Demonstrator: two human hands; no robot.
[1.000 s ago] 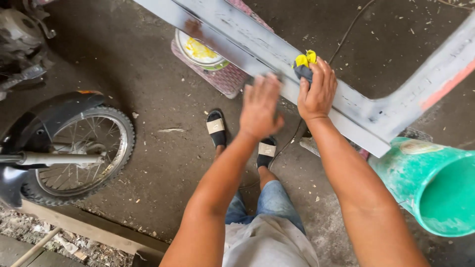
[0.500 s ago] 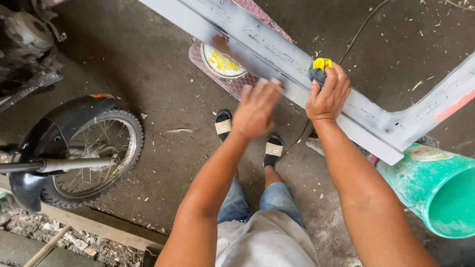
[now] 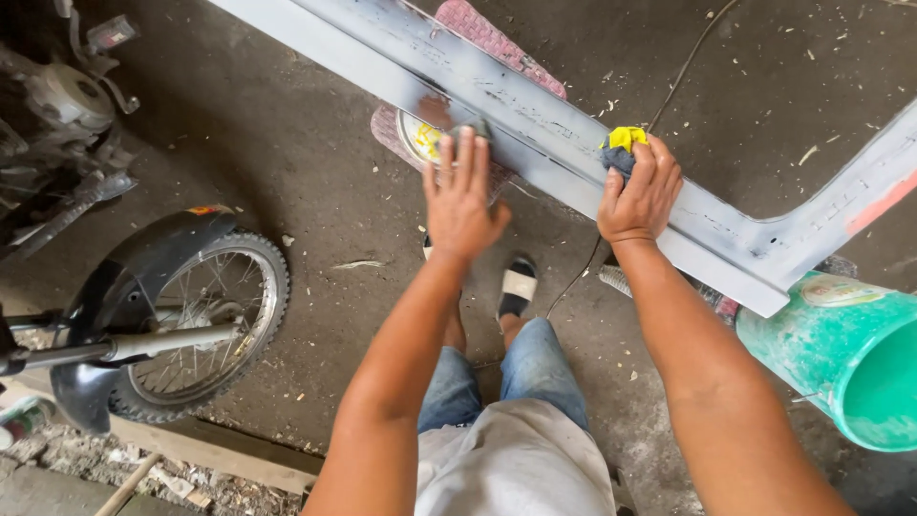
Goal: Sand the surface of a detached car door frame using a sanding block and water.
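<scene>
The left hand [image 3: 462,196] lay flat, fingers spread, on the long grey metal frame [image 3: 535,124]. The right hand [image 3: 640,196] gripped a crumpled yellow-and-blue rag [image 3: 621,148] against its scuffed surface.

The person is wearing a light grey, almost off-white shirt [image 3: 516,463], its cloth hanging loose and lightly creased over the belly. The sleeves are ending somewhere out of view, so both forearms are showing bare all the way down, and the left hand [image 3: 463,201] and the right hand [image 3: 642,196] are wearing no gloves, rings or watch that I can make out. Below the shirt the person is wearing faded blue denim jeans [image 3: 535,368], paler at the knees. On the feet they are wearing open slide sandals [image 3: 519,287] with a black sole and a broad white strap edged in black; only one is showing clearly.
</scene>
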